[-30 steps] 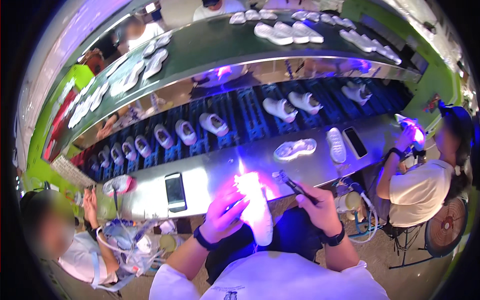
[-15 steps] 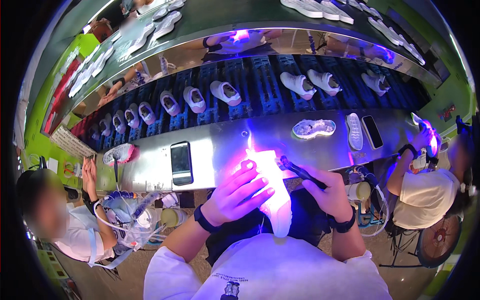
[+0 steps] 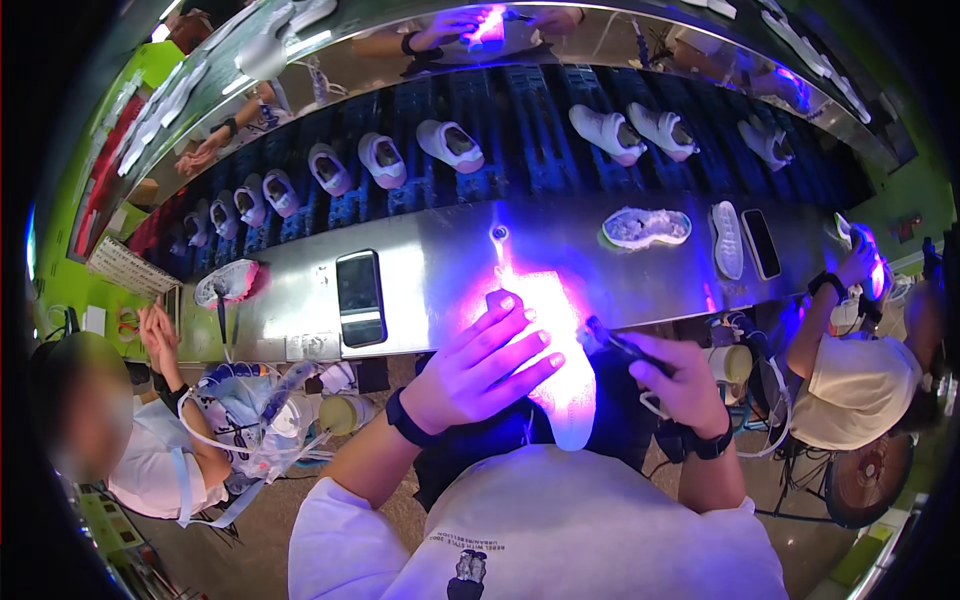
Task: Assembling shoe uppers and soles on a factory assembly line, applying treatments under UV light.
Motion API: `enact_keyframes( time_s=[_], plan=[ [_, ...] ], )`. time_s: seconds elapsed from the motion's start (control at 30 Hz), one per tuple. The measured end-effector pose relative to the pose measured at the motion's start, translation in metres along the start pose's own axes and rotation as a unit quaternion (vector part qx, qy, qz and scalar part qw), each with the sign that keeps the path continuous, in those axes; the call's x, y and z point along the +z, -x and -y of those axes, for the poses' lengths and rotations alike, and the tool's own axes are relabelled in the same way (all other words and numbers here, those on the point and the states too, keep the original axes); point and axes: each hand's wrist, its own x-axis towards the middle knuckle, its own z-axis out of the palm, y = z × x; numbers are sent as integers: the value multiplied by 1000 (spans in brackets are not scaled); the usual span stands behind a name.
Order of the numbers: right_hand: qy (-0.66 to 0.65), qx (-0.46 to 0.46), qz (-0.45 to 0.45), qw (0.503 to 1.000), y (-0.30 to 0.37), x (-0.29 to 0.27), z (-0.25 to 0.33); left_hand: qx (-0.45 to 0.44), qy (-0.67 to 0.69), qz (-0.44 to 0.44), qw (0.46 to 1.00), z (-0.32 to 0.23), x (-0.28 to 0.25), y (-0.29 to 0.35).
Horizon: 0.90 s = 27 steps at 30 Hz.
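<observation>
A white shoe upper (image 3: 565,370), washed out by violet-pink light, hangs over the bench's near edge with its rounded end toward me. My left hand (image 3: 480,365) lies across its left side, fingers over the surface and thumb hidden, holding it. My right hand (image 3: 685,385) is closed round the dark handle of a brush (image 3: 625,346). The brush's bristle end points left at the upper's right edge; glare hides whether they touch. Just beyond the upper, a small lit round fitting (image 3: 499,233) sits in the metal bench top (image 3: 430,245).
A phone (image 3: 361,300) lies left on the bench; a white sole (image 3: 646,228), a second sole (image 3: 727,242) and another phone (image 3: 760,245) lie right. Several shoes (image 3: 450,147) stand on a dark conveyor (image 3: 530,150) behind. Co-workers sit at both sides (image 3: 160,440), (image 3: 860,380).
My view has shifted, so bench and conveyor sit higher in the picture. The brush has drawn slightly right and back along the upper's edge. My left hand keeps its hold.
</observation>
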Motion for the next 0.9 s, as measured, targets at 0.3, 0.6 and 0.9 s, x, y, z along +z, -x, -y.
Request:
enact_keyframes(
  time_s=[0.3,0.6,0.9],
  plan=[
    [27,-57,-32,998,-12,5,-6,-7,-30,0,1000,1,10,6],
    [-27,-31,-19,999,3,-6,-26,-75,-20,-6,997,-2,23,7],
    [-87,-35,-23,995,21,-6,-47,-168,9,10,986,-15,30,-4]
  ],
)
